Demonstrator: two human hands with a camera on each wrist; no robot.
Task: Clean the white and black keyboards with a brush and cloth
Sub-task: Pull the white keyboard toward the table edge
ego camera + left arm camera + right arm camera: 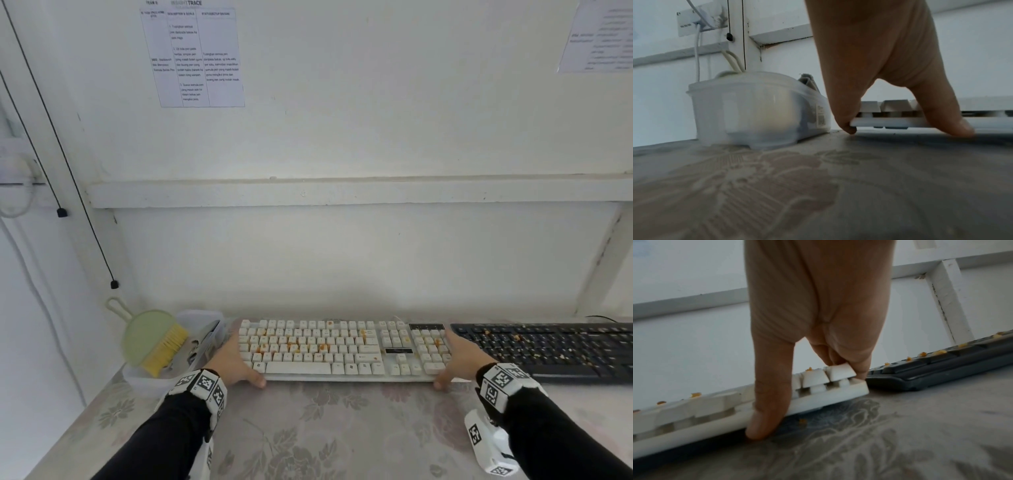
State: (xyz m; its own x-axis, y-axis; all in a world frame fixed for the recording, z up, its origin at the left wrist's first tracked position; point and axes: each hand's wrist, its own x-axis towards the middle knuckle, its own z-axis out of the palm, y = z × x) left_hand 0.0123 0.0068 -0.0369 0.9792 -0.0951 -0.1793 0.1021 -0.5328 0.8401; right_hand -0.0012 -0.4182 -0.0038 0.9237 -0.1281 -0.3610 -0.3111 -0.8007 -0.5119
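The white keyboard (pixel 322 346), dotted with orange crumbs, lies across the middle of the table. My left hand (pixel 239 359) grips its left end, with the thumb (pixel 947 123) on the front edge and a finger (pixel 842 116) hooked at the corner. At the right end my right hand (pixel 457 359) grips it the same way, thumb (pixel 768 410) on the front rim. That end sits slightly off the table in the right wrist view. The black keyboard (pixel 548 349), also crumbed, lies just right of it. A yellow-bristled brush (pixel 164 349) and a grey cloth (pixel 807 81) sit in a tub.
The translucent tub (pixel 144 378) stands at the table's left, close to my left hand, and also holds a green dustpan (pixel 144 335). The floral tablecloth (pixel 325 428) spreads in front of the keyboards. The wall rises right behind them. Cords (pixel 113 282) hang at left.
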